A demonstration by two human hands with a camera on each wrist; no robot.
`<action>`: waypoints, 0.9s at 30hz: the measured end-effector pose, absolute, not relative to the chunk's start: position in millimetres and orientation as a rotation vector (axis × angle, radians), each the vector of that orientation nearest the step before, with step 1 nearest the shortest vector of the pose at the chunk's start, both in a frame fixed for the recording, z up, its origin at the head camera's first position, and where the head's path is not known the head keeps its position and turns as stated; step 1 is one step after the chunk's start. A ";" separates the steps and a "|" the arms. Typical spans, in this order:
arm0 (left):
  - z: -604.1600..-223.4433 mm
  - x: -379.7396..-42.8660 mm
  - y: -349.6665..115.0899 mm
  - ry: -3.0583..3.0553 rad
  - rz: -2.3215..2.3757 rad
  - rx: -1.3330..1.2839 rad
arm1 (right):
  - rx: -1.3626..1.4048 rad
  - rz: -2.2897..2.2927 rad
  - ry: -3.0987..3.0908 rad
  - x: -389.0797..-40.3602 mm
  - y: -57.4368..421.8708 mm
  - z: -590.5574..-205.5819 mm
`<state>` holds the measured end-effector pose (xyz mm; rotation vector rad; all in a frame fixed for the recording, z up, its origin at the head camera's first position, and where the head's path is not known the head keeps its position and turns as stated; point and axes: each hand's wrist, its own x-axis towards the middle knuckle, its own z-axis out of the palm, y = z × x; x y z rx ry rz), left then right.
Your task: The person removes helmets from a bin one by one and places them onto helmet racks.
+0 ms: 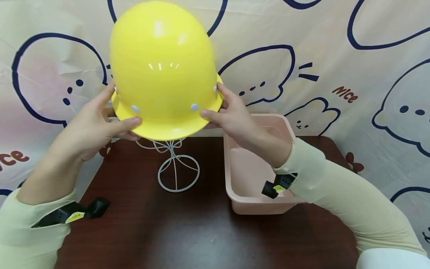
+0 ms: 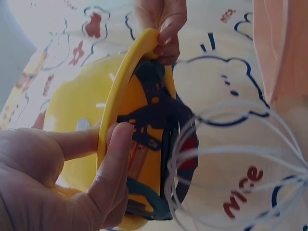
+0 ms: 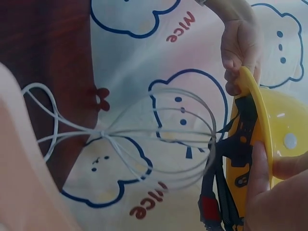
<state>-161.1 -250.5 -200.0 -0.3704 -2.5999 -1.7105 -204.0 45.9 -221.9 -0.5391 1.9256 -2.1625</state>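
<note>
A yellow hard hat (image 1: 164, 67) is held up over a white wire stand (image 1: 178, 173), dome upward. My left hand (image 1: 97, 123) pinches the brim on the left, thumb on top and fingers beneath. On the opposite side my right hand (image 1: 231, 112) grips the brim the same way. Inside the shell, the left wrist view shows the dark suspension harness (image 2: 154, 110) and straps. In the right wrist view the stand's rounded wire top (image 3: 168, 137) reaches up to the hat's open underside, overlapping the dark straps (image 3: 209, 187). The hat hides that top in the head view.
A pink plastic bin (image 1: 252, 168) stands on the right of the dark wooden table (image 1: 188, 228), below my right forearm. Behind hangs a cream cloth (image 1: 329, 45) printed with cartoon shapes. A small black camera (image 1: 280, 185) is strapped at my right wrist.
</note>
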 end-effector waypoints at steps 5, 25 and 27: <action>-209.5 -162.6 -271.0 -2.627 -1.669 -0.375 | -0.522 -2.163 1.909 -207.2 25.7 -228.9; -272.6 -166.3 -302.4 -2.590 -1.834 -0.417 | -0.384 -2.028 2.003 -209.4 -5.8 -279.9; -278.6 -165.5 -304.7 -2.606 -1.843 -0.418 | -0.385 -2.012 2.007 -208.0 -6.6 -285.0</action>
